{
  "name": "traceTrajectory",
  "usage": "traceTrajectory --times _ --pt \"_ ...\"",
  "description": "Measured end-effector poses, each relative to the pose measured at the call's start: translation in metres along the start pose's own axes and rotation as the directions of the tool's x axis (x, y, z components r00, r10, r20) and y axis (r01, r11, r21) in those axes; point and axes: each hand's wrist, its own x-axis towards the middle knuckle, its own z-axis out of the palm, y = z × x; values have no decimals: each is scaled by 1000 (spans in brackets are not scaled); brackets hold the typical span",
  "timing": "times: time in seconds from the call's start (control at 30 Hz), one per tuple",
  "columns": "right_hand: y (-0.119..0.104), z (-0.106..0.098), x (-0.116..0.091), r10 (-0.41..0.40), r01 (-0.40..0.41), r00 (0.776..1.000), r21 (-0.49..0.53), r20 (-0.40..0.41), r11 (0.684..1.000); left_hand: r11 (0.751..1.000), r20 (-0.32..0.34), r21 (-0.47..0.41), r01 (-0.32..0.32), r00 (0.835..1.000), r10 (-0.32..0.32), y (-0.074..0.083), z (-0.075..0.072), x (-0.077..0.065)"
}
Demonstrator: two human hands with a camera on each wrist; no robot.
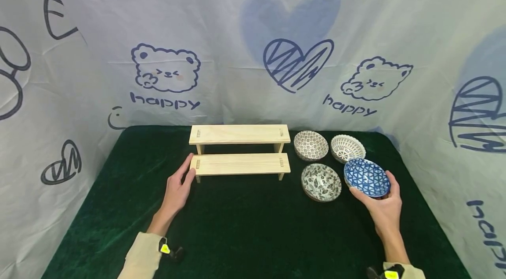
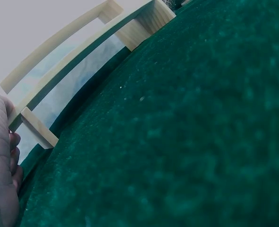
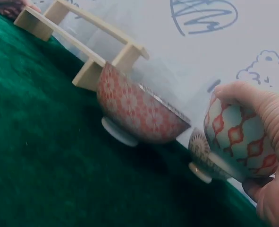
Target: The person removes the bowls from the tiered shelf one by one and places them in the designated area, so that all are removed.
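My right hand [image 1: 384, 211] grips a small bowl [image 1: 366, 177], its inside blue with white lines, thumb on one side and fingers on the other. In the right wrist view the outside of this bowl [image 3: 238, 137] has a red lattice pattern, and it is held tilted and raised above the cloth. At the front step of a two-step wooden stand [image 1: 241, 164], my left hand [image 1: 176, 189] holds the left end between thumb and fingers. A bowl with dark leaf patterns [image 1: 321, 182] sits left of the held bowl; its outside shows red flowers in the right wrist view.
Behind stand a brown-checked bowl [image 1: 311, 145] and a white ribbed bowl [image 1: 348, 148], the latter partly overlapped by the held one. The stand's higher back step [image 1: 239, 134] is near the far edge. Dark green cloth [image 1: 253, 226] covers the table, with a printed white curtain [image 1: 225, 28] around it.
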Motion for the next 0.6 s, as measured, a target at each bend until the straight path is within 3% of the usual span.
traceTrajectory --times 0.27,0.6 --pt "19 1 6 22 -21 1000 -63 9 998 1000 0 1 -10 1000 10 0 0 -1" --pt "30 6 8 6 -4 1000 -61 30 998 1000 4 -1 1 1000 -1 -1 0 0"
